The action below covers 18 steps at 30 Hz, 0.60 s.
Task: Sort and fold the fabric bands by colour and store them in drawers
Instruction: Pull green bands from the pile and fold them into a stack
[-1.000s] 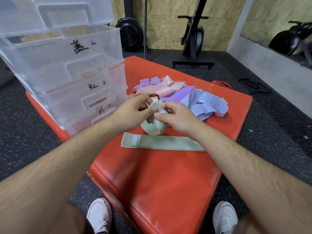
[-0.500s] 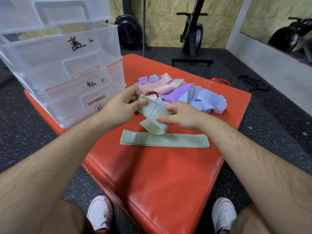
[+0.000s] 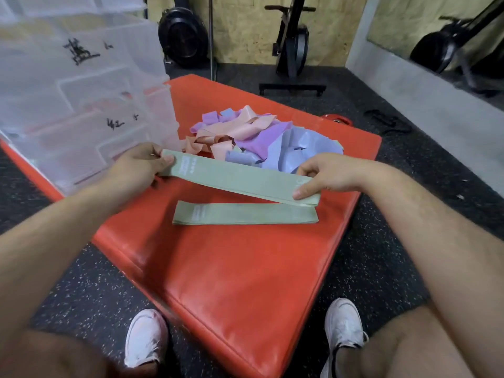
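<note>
Flat green band (image 3: 245, 214) laid on red mat (image 3: 231, 282); left hand (image 3: 136, 169) and right hand (image 3: 328, 173) pinch second green band (image 3: 240, 179) ends; mixed pile (image 3: 261, 140) unsorted.

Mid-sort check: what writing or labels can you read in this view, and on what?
Upper drawer: black handwritten mark, too blurred to read.
Lower drawer: black handwritten mark, too blurred to read.
Held green band: pale printed patch, unreadable.
Lying green band: pale printed patch, unreadable.
</note>
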Each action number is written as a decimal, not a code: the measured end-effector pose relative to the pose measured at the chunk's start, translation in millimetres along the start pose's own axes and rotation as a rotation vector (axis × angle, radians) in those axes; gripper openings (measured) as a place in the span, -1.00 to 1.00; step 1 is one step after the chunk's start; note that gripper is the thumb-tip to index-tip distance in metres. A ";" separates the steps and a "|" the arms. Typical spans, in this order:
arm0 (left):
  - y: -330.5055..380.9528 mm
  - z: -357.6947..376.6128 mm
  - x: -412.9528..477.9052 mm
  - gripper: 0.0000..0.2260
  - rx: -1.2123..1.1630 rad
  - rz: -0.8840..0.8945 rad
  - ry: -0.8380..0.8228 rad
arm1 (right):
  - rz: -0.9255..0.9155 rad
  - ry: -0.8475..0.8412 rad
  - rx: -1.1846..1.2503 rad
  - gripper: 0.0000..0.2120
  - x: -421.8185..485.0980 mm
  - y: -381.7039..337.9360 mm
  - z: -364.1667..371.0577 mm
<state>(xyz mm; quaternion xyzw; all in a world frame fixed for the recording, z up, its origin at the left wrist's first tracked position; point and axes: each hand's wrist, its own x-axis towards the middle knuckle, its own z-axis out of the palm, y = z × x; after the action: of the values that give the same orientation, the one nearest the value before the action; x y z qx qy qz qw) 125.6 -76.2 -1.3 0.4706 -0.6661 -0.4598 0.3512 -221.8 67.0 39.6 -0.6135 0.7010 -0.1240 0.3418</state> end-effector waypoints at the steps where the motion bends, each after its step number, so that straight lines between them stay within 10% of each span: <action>1: -4.7 -2.8 -1.8 -0.84 0.001 -0.016 -0.015 | 0.012 -0.017 0.029 -0.84 -3.5 5.4 -0.8; 10: -31.4 0.4 -17.8 -0.89 0.035 -0.160 -0.155 | 0.121 0.072 0.571 -0.79 -12.6 42.8 8.0; 18: -42.0 16.4 -26.3 -0.82 0.157 -0.238 -0.119 | 0.206 0.220 0.416 -0.58 -7.8 54.1 41.3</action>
<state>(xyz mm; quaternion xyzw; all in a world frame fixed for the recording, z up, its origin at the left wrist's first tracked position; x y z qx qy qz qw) 131.7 -52.2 -47.3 0.5443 -0.6592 -0.4718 0.2160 -237.6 96.3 -20.4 -0.4380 0.7521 -0.2960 0.3935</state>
